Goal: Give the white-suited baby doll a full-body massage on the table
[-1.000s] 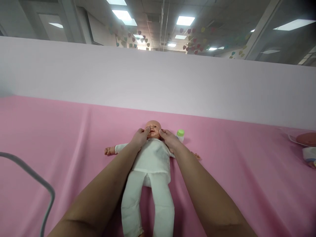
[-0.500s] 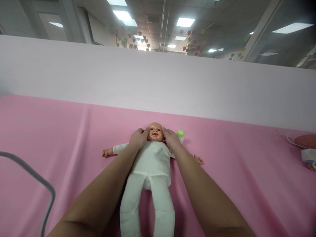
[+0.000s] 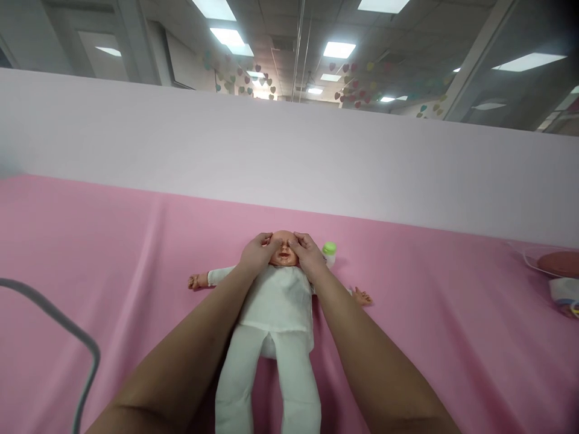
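Note:
A baby doll (image 3: 281, 301) in white clothes lies on its back, its arms spread out and its head away from me. My left hand (image 3: 259, 252) is at the left side of the doll's head, its thumb over one eye. At the right side of the head, my right hand (image 3: 309, 253) rests with its thumb over the other eye. Both hands are curved around the head between them; the mouth shows below the thumbs. A small bottle with a green cap (image 3: 330, 248) stands just right of my right hand.
Pink cloth (image 3: 136, 253) covers the surface, with a white wall (image 3: 289, 157) behind it. A grey tube (image 3: 58, 319) curves up at the left. At the far right edge lie a reddish-brown round object (image 3: 560, 263) and a white packet (image 3: 565, 290).
Both thumbs have moved inward from the sides of the doll's face onto its eyes. The view has shifted slightly, so the doll appears a little lower.

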`<move>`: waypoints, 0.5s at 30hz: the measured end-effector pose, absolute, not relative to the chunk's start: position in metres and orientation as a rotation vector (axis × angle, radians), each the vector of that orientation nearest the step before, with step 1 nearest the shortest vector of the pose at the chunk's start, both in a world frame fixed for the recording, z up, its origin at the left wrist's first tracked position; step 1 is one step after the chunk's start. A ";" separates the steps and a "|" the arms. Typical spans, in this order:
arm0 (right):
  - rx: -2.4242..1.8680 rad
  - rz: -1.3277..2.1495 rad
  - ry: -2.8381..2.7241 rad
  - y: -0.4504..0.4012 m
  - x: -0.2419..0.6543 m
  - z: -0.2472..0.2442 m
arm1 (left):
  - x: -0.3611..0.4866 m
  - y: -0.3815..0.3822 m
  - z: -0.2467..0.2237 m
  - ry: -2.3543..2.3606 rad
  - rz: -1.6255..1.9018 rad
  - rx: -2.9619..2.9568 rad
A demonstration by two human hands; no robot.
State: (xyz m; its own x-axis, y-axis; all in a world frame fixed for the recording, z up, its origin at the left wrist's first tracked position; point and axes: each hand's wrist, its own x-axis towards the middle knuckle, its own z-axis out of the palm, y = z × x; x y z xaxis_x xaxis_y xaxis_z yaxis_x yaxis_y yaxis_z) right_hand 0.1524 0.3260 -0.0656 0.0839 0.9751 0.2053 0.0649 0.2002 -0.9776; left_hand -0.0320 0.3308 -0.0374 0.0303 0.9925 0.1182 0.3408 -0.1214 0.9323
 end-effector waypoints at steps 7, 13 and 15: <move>-1.137 0.834 -1.218 0.333 0.146 -0.068 | -0.026 0.334 -0.039 1.458 1.129 1.528; -1.083 0.875 -1.150 0.338 0.146 -0.072 | -0.026 0.338 -0.046 1.445 1.237 1.492; -1.028 0.952 -1.109 0.337 0.147 -0.074 | -0.027 0.341 -0.050 1.407 1.280 1.479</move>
